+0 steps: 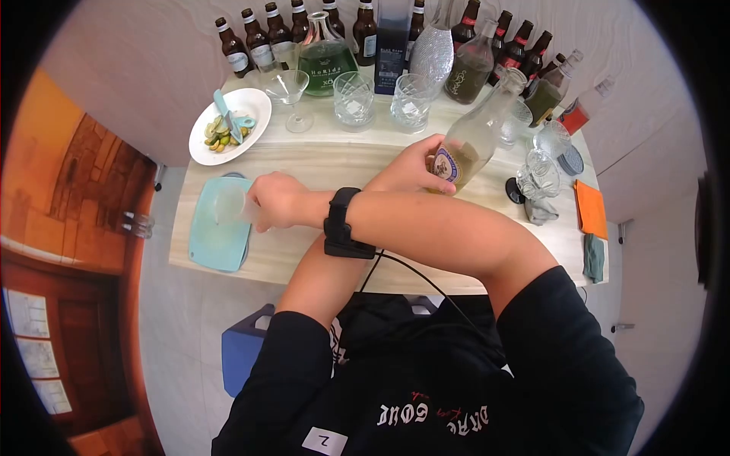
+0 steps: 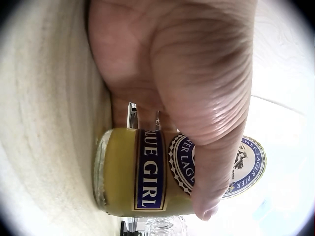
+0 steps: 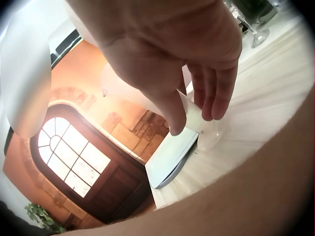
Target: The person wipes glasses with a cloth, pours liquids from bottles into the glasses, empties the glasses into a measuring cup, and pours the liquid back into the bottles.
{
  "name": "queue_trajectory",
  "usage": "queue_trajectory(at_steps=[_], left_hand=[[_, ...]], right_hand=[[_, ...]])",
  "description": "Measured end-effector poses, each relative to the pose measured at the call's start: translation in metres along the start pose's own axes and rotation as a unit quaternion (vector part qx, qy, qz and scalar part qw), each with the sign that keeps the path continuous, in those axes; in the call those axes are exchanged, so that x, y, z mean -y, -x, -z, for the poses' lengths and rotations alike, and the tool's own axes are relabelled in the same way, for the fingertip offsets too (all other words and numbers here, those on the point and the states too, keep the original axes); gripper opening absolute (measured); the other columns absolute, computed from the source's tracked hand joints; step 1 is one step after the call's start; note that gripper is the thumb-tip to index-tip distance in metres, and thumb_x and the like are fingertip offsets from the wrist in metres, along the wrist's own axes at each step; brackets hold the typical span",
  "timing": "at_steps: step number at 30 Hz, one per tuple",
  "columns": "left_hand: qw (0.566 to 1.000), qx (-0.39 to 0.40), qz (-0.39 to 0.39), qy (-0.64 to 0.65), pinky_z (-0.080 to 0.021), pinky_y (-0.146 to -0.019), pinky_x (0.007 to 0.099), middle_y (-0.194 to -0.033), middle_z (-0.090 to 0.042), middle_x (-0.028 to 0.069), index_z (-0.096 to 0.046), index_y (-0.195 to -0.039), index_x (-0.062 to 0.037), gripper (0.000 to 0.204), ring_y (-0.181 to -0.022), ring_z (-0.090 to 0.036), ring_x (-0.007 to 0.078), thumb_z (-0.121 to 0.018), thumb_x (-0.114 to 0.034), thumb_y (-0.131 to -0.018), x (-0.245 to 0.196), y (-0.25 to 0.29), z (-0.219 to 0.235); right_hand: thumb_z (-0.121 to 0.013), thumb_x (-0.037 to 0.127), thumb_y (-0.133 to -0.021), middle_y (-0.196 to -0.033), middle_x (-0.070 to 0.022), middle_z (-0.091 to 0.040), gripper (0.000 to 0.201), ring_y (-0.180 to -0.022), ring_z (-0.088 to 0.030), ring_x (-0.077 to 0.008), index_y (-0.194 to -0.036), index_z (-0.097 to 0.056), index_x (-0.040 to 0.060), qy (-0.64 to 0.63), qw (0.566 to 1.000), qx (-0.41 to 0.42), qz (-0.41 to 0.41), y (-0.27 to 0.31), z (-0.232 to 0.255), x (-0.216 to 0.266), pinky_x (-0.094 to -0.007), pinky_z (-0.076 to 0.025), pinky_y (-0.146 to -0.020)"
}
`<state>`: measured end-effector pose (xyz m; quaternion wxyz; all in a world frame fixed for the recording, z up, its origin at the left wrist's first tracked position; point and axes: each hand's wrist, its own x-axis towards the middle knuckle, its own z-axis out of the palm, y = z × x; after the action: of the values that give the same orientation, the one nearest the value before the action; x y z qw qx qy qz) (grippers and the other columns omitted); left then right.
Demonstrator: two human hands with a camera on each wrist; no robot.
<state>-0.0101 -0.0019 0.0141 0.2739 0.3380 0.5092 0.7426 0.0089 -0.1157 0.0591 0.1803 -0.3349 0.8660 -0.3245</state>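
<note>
Wrapping thumb and fingers round a Blue Girl bottle (image 1: pixel 473 146), the left hand (image 1: pixel 417 167) holds it upright on the pale tabletop (image 1: pixel 334 148). Crossed over that arm, the right hand (image 1: pixel 277 196) pinches a clear glass (image 1: pixel 230 201) near a teal board (image 1: pixel 214 254). Beyond, a white plate (image 1: pixel 256 106) carries cut fruit.

Pale walls (image 1: pixel 137 68), grey tiled floor (image 1: pixel 173 304), blue seat (image 1: pixel 240 359)

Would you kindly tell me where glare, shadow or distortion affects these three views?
Head: fisheye bows the table, corners black; left wrist: washed-out white beyond the bottle, though its BLUE GIRL label reads; right wrist: window blown out, right hand shaded.
</note>
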Motion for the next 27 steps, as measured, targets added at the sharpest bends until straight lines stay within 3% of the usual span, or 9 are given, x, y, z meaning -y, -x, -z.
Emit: queue_trajectory(at_steps=[7, 12, 14, 15, 16, 17, 20, 24, 27], left_hand=[[0.999, 0.002, 0.024, -0.028, -0.050, -0.094, 0.0313, -0.123, -0.062, 0.0022, -0.052, -0.136, -0.0070, 0.079, -0.112, -0.058, 0.0137, -0.085, 0.005, -0.065, -0.004, 0.001, 0.001], [0.999, 0.002, -0.009, -0.036, -0.050, -0.091, 0.0304, -0.116, -0.063, 0.0015, -0.053, -0.133, -0.0075, 0.075, -0.106, -0.060, 0.0137, -0.086, 0.003, -0.067, 0.017, -0.005, 0.008], [0.998, -0.008, -0.030, -0.052, -0.051, -0.088, 0.0302, -0.109, -0.064, 0.0006, -0.054, -0.130, -0.0078, 0.071, -0.099, -0.061, 0.0138, -0.087, 0.002, -0.067, 0.006, -0.003, 0.006], [0.983, -0.029, 0.076, 0.167, -0.051, -0.088, 0.0303, -0.110, -0.064, 0.0007, -0.054, -0.130, -0.0078, 0.073, -0.100, -0.061, 0.0139, -0.088, 0.001, -0.066, -0.012, 0.003, 0.001], [0.909, -0.045, 0.178, 0.375, -0.052, -0.088, 0.0304, -0.111, -0.064, 0.0009, -0.054, -0.130, -0.0077, 0.076, -0.101, -0.061, 0.0139, -0.089, 0.001, -0.064, -0.021, 0.004, -0.002], [0.999, -0.005, 0.026, 0.042, -0.053, -0.088, 0.0305, -0.114, -0.064, 0.0012, -0.053, -0.132, -0.0078, 0.078, -0.103, -0.061, 0.0142, -0.089, 0.002, -0.063, 0.000, -0.001, 0.000], [0.998, -0.016, 0.028, -0.061, -0.052, -0.090, 0.0307, -0.116, -0.064, 0.0013, -0.052, -0.134, -0.0083, 0.079, -0.106, -0.061, 0.0149, -0.087, 0.002, -0.064, 0.001, -0.003, 0.003], [0.994, -0.028, 0.026, -0.100, -0.049, -0.098, 0.0331, -0.121, -0.062, 0.0020, -0.049, -0.138, -0.0086, 0.086, -0.114, -0.058, 0.0163, -0.087, 0.004, -0.062, 0.002, -0.004, 0.003], [0.993, -0.009, -0.015, -0.115, -0.046, -0.101, 0.0338, -0.126, -0.060, 0.0039, -0.045, -0.141, -0.0069, 0.079, -0.116, -0.057, 0.0176, -0.083, -0.004, -0.072, 0.003, -0.002, 0.005]], right_hand=[[-0.089, 0.020, -0.065, -0.098, -0.0153, -0.072, 0.047, -0.092, -0.069, -0.0309, -0.105, -0.071, 0.0021, 0.004, 0.999, 0.037, -0.029, -0.003, 0.003, -0.016, -0.0393, -0.055, -0.081], [-0.085, 0.019, -0.070, -0.114, -0.0144, -0.067, 0.068, -0.100, -0.066, -0.0299, -0.131, -0.059, 0.0075, -0.056, 0.984, -0.154, 0.066, 0.065, 0.030, -0.021, -0.0375, -0.054, -0.088], [-0.080, 0.011, -0.076, -0.101, -0.0130, -0.067, 0.044, -0.091, -0.067, -0.0257, -0.118, -0.066, 0.0054, -0.115, 0.943, -0.265, 0.167, 0.135, 0.060, -0.023, -0.0350, -0.055, -0.083], [-0.078, 0.007, -0.079, -0.096, -0.0125, -0.067, 0.030, -0.084, -0.067, -0.0220, -0.106, -0.069, 0.0015, -0.076, 0.930, -0.322, 0.160, 0.173, 0.074, -0.025, -0.0339, -0.054, -0.078], [-0.078, 0.010, -0.077, -0.086, -0.0076, -0.068, 0.022, -0.074, -0.067, -0.0204, -0.097, -0.069, 0.0025, -0.097, 0.887, -0.424, 0.156, 0.206, 0.079, -0.033, -0.0330, -0.051, -0.076], [-0.078, 0.004, -0.077, -0.085, -0.0079, -0.067, 0.020, -0.073, -0.065, -0.0170, -0.094, -0.068, 0.0002, -0.032, 0.835, -0.527, 0.156, 0.233, 0.087, -0.046, -0.0321, -0.049, -0.077], [-0.077, 0.004, -0.078, -0.112, -0.0109, -0.065, 0.043, -0.104, -0.062, -0.0176, -0.117, -0.061, -0.0010, -0.082, 0.714, -0.690, 0.088, 0.271, 0.119, -0.072, -0.0326, -0.049, -0.089], [-0.082, 0.024, -0.077, -0.121, -0.0129, -0.063, 0.065, -0.116, -0.059, -0.0199, -0.131, -0.057, -0.0025, -0.154, 0.815, -0.555, 0.071, 0.250, 0.160, -0.088, -0.0364, -0.044, -0.101], [-0.078, 0.019, -0.083, -0.111, -0.0099, -0.067, 0.040, -0.104, -0.062, -0.0157, -0.113, -0.063, -0.0027, -0.267, 0.821, -0.499, 0.075, 0.222, 0.163, -0.089, -0.0316, -0.047, -0.092]])
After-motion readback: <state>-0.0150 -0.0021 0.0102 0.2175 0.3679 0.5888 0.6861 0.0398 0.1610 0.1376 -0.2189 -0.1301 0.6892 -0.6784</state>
